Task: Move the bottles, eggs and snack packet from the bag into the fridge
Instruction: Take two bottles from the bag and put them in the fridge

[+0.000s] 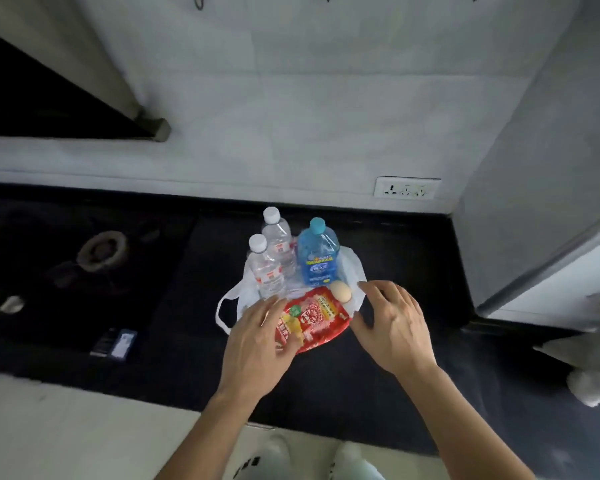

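A: Going from the left, where do things stand on the black counter (413,258)?

B: The white plastic bag (227,306) lies flattened there, one handle looped out to the left. On it stand two clear water bottles (269,268), one just behind the other, and to their right a blue bottle (317,254), all upright. Nearer the person lies the red snack packet (312,317), flat, with one egg (341,291) touching its far right corner. Only one egg shows.

A: And the hands?

B: The left hand (257,344) is spread open, fingers resting on the left part of the packet, gripping nothing yet. The right hand (394,327) is open too, fingers loosely curled, hovering just right of the packet and near the egg, holding nothing.

A: So nothing has gone into the fridge. What would make this step go well?

B: The person would probably do best lifting the packet by its edge without nudging the egg, which could roll on the slick plastic. Taking the egg first with the right hand would be safer. The pale grey fridge door (534,237) stands at the far right, so the carry is short.
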Demonstrator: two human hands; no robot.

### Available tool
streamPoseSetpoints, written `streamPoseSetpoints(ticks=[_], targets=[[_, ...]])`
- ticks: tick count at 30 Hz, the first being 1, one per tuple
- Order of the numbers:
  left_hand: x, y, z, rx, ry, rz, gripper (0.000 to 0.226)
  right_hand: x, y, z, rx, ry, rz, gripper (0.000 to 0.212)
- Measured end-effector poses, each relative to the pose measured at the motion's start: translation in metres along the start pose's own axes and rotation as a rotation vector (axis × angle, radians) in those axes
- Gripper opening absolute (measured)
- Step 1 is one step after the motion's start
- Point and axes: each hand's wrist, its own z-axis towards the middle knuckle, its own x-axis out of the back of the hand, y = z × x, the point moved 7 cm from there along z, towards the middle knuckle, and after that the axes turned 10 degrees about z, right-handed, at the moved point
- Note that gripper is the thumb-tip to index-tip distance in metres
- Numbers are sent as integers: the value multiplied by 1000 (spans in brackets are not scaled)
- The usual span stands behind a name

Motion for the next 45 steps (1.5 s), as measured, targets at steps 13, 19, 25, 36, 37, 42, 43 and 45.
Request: streamPoseSetpoints(ticks=[13,19,25,36,37,42,43,45], targets=[[-18,-84,18,309,67,-339,59,-59,27,58,-209,-49,516,69],[-66,-97,53,430,94,-579,78,-97,59,81,-297,-65,657,79],[-87,-101,86,391,92,-673,79,-116,59,120,-215,-146,679,91],[-100,-99,127,342,-10,-729,70,-159,62,167,-177,-478,833,109],[-101,-100,128,348,-8,-732,70,-161,65,167,-185,-487,806,110],[-101,-100,128,359,11,-730,64,-166,70,169,-193,-495,755,95],[-100,-100,128,359,11,-732,62,-166,70,169,-189,-492,761,96],[-97,-100,129,369,19,-746,59,-167,69,167,-191,-483,779,95]])
